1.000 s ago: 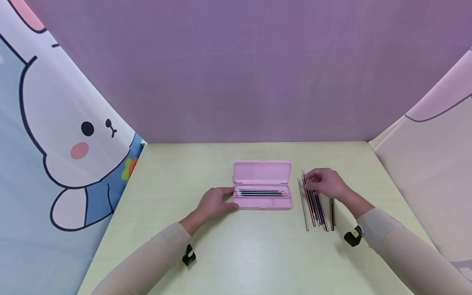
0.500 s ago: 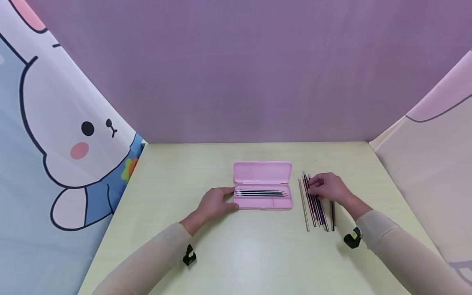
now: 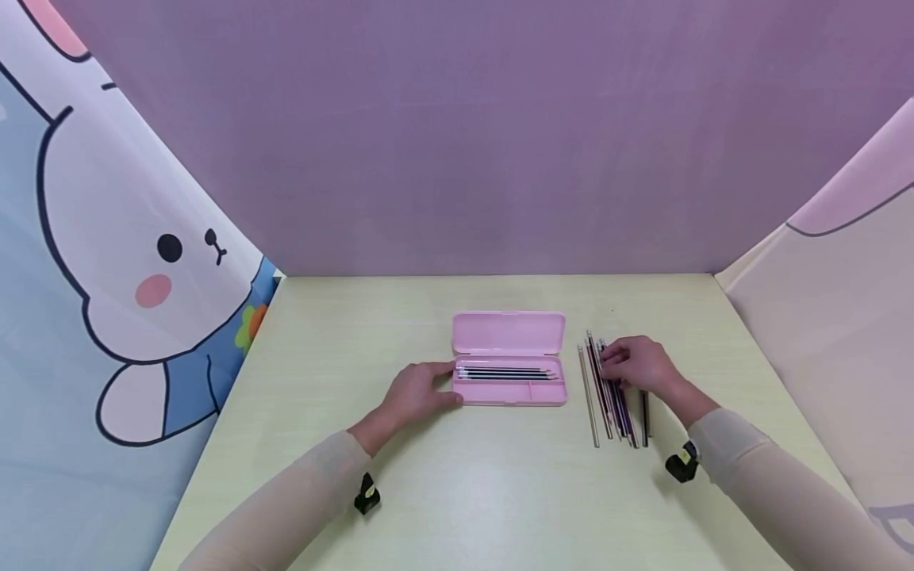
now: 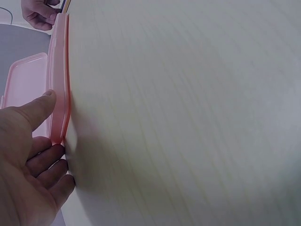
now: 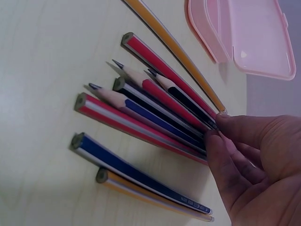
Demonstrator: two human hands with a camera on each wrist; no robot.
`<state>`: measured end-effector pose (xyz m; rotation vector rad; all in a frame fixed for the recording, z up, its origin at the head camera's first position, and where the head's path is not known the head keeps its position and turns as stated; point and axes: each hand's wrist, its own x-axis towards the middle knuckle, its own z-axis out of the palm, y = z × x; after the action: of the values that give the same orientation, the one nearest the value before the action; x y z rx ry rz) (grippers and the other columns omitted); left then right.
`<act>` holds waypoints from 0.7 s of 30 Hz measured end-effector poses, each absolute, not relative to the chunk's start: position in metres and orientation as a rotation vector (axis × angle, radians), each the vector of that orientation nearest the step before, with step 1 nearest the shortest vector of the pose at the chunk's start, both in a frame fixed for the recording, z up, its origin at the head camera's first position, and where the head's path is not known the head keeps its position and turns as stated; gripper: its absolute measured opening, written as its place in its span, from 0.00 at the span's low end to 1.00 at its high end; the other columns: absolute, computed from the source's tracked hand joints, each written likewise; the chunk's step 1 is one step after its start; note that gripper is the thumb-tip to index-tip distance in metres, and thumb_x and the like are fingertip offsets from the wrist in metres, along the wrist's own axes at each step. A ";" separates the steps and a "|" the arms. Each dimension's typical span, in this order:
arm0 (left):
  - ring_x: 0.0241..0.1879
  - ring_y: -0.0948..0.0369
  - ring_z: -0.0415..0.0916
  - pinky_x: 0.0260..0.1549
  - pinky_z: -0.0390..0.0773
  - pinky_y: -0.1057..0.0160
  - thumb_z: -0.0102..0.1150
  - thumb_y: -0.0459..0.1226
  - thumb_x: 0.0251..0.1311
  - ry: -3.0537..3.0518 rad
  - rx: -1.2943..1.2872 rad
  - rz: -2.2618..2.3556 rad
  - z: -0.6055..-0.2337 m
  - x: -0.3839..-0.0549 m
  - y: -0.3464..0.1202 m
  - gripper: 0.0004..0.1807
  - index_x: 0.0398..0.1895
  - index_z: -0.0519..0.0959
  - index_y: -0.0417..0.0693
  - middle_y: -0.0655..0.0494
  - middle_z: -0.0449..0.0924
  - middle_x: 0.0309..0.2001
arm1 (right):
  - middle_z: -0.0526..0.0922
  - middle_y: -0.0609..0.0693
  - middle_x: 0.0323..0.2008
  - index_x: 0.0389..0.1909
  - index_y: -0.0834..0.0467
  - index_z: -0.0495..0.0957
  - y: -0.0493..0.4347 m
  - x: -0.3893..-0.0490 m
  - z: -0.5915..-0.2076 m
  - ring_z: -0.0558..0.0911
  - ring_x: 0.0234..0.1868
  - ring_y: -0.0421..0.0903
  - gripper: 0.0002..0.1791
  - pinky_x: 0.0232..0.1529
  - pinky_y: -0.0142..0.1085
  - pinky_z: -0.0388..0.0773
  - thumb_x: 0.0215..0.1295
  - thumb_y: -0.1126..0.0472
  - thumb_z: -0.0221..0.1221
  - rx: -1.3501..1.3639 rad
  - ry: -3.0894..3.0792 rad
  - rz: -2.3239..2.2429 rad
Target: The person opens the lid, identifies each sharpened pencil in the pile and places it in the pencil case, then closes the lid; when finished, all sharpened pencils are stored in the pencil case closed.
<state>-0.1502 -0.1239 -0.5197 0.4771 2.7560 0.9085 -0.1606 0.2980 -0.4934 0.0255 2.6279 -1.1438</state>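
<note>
An open pink pencil case (image 3: pixel 510 393) holds several dark striped pencils (image 3: pixel 503 373) in its back compartment. My left hand (image 3: pixel 417 392) grips the case's left end, thumb at the front corner and fingers at the back. In the left wrist view the thumb lies against the case's wall (image 4: pixel 59 80). To the right, my right hand (image 3: pixel 639 365) is over a loose row of pencils. Its thumb and forefinger pinch the end of a sharpened black pencil (image 5: pixel 181 99). Red pencils (image 5: pixel 160 66) and a sharpened blue pencil (image 5: pixel 155 120) lie beside it, their far ends partly hidden by the fingers.
A yellow pencil (image 5: pixel 174 44) lies apart on the side toward the case. Another blue pencil (image 5: pixel 136 169) and a yellow one (image 5: pixel 155 195) lie together on the row's other side. A purple cloth wall (image 3: pixel 493 159) borders the table's (image 3: pixel 485 476) back edge.
My right hand has shifted slightly right and toward the front over the pencils, and the pencils under it have moved a little. The left hand and the case stay put.
</note>
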 end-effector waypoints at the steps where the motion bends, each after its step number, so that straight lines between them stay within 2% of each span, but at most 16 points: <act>1: 0.70 0.48 0.71 0.70 0.71 0.44 0.74 0.50 0.56 2.755 0.479 0.908 -0.520 -0.150 -0.124 0.38 0.70 0.76 0.51 0.51 0.77 0.68 | 0.87 0.58 0.38 0.50 0.69 0.81 0.298 -0.160 -0.493 0.86 0.29 0.48 0.18 0.31 0.43 0.89 0.61 0.65 0.71 0.035 2.627 -1.146; 12: 0.71 0.48 0.70 0.71 0.70 0.44 0.74 0.50 0.57 2.746 0.493 0.917 -0.523 -0.146 -0.128 0.37 0.70 0.76 0.52 0.52 0.77 0.68 | 0.87 0.60 0.40 0.49 0.67 0.82 0.293 -0.148 -0.496 0.86 0.29 0.48 0.17 0.29 0.43 0.88 0.61 0.65 0.70 0.008 2.667 -1.152; 21: 0.71 0.48 0.71 0.70 0.71 0.44 0.74 0.50 0.57 2.748 0.491 0.908 -0.523 -0.145 -0.129 0.37 0.70 0.76 0.51 0.51 0.77 0.68 | 0.88 0.61 0.41 0.50 0.67 0.82 0.287 -0.147 -0.490 0.86 0.28 0.46 0.20 0.26 0.39 0.86 0.59 0.63 0.72 -0.030 2.769 -0.972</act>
<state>-0.1449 -0.1291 -0.5226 0.4907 2.7481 0.9083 -0.1466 0.2872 -0.4904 -0.0303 2.7691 -0.9724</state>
